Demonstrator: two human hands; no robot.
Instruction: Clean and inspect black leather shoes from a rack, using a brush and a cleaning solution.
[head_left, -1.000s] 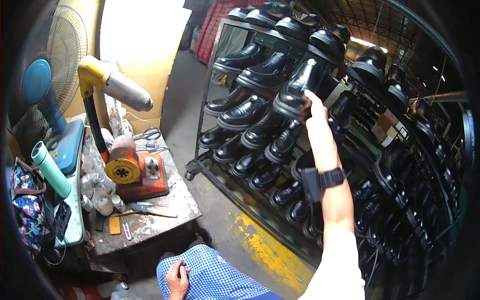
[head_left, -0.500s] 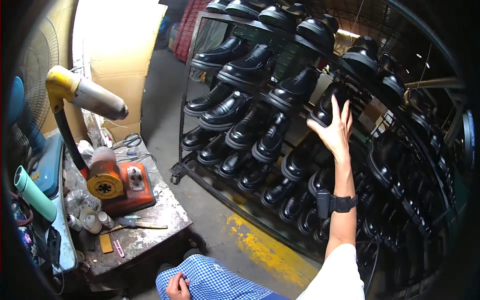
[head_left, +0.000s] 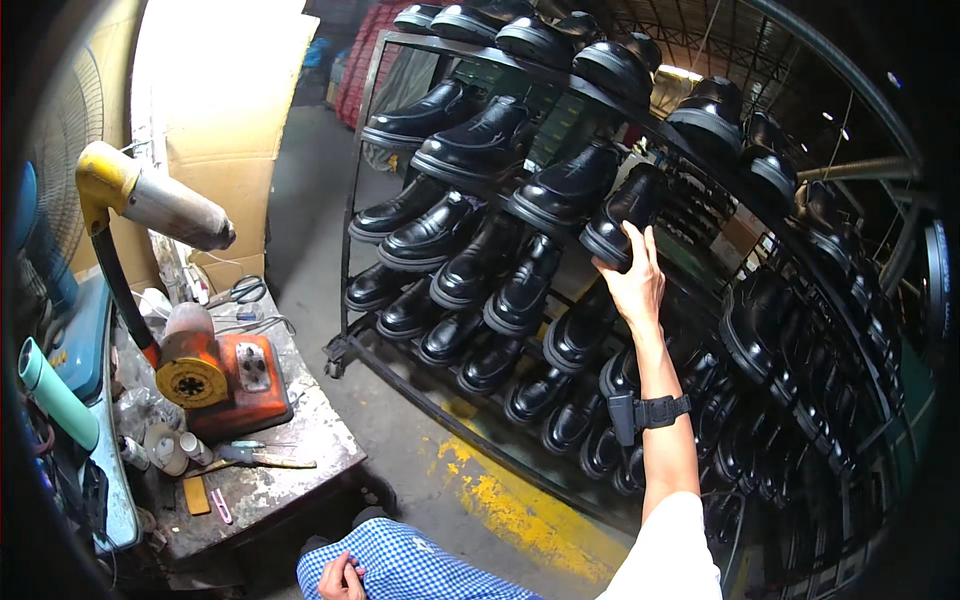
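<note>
My right hand (head_left: 637,282) reaches up to a metal rack, its fingers and thumb closed around the toe of a black leather shoe (head_left: 630,205). That shoe sits on an upper shelf, toe towards me. On its left stands another black lace-up shoe (head_left: 568,185). A black band with a small box (head_left: 647,412) circles my right wrist. Low in the picture, my left hand (head_left: 343,578) lies against a blue checked apron (head_left: 415,568) with its fingers curled; I see nothing in it.
Rows of black shoes fill the wheeled rack (head_left: 352,235). At left, a worn workbench (head_left: 310,425) carries an orange machine with a lamp-like metal head (head_left: 180,212), scissors (head_left: 247,289), and small cups. A green bottle (head_left: 60,395) and a fan stand farther left. Yellow paint (head_left: 490,490) marks the floor.
My right hand has come down from the shoe's side to its toe, and its spread fingers have closed in. The whole view has shifted slightly. My left hand stays on the apron.
</note>
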